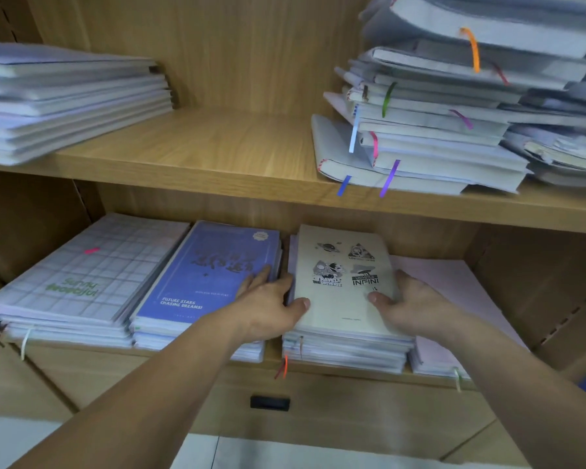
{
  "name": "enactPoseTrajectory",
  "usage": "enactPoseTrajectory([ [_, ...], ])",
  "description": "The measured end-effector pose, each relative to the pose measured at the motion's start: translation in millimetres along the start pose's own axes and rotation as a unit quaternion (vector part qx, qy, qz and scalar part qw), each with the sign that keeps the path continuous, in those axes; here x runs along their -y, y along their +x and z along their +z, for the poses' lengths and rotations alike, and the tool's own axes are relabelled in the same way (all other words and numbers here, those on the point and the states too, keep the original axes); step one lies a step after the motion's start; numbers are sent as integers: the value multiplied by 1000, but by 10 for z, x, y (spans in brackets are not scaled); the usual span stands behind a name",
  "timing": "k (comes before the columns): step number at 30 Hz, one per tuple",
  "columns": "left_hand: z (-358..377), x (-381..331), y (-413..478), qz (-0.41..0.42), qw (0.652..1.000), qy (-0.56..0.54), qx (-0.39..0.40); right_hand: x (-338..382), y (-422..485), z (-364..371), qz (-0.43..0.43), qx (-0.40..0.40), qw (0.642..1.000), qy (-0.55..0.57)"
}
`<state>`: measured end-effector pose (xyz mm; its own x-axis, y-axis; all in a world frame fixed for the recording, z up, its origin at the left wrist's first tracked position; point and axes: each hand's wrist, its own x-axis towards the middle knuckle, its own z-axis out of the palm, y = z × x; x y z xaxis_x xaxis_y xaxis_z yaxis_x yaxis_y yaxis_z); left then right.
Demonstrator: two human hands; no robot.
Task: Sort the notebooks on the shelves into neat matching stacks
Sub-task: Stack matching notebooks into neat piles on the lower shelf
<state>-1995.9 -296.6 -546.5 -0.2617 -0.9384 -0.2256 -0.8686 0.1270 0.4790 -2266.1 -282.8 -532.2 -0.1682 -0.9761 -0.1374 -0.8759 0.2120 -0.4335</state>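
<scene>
1. While both hands frame it, the beige stack (345,346) sits on the lower shelf (508,275), topped by a cover printed with space drawings, between the blue stack (200,275) and a lower pink stack (454,292).
2. The left hand (271,309) lies flat against the beige stack's left edge. Its fingers (259,277) are straight and released, reaching into the gap beside the blue stack, and its thumb rests on the beige cover.
3. The right hand (410,306) is grasping the same stack from the other side, with the thumb on the cover and the fingers curled down over the right edge. How far they wrap is hidden.
4. Done, as far as shows: the lower shelf carries four side-by-side piles, a grid-patterned stack (82,275) at the far left, then blue, beige and pink. Each looks to be one cover type on top, though the sheets underneath are too blurred to confirm they match.
5. The step in hand looks like squaring the beige stack, whose lower edges step out slightly at the front.
6. Left to do: on the upper shelf (217,154) the jumbled pile (437,130) at the right is skewed, with notebooks fanned at different angles and coloured ribbons hanging out. It looks unsorted.
7. The pale stack (65,99) at the upper left is roughly aligned but leans, so it may want tidying.
8. By this reading the task is perhaps past halfway, with the messiest pile untouched.
</scene>
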Motion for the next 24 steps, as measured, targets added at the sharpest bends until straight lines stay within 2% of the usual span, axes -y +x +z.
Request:
enactPoseTrajectory([
  [3, 7, -3, 20, 13, 1000, 1, 20, 19, -4, 28, -31, 11, 999, 14],
  [7, 62, 91, 76, 41, 999, 27, 19, -55, 14, 98, -19, 4, 999, 51],
  [12, 31, -2, 4, 53, 997, 51, 23, -2, 3, 138, -13, -14, 1000, 18],
  [15, 43, -36, -37, 55, 997, 51, 31, 11, -29, 145, -16, -14, 998, 64],
  [17, 59, -36, -86, 66, 998, 17, 7, 33, -112, 122, -18, -8, 993, 118],
  [21, -83, 45, -167, 113, 989, -58, -81, 41, -349, 39, 8, -62, 984, 165],
  [23, -101, 130, -208, 137, 984, 1, -118, -11, -454, 19, 33, -45, 986, 156],
  [24, -93, 163, -228, 135, 985, 29, -105, -33, -500, 25, 37, -19, 988, 149],
])
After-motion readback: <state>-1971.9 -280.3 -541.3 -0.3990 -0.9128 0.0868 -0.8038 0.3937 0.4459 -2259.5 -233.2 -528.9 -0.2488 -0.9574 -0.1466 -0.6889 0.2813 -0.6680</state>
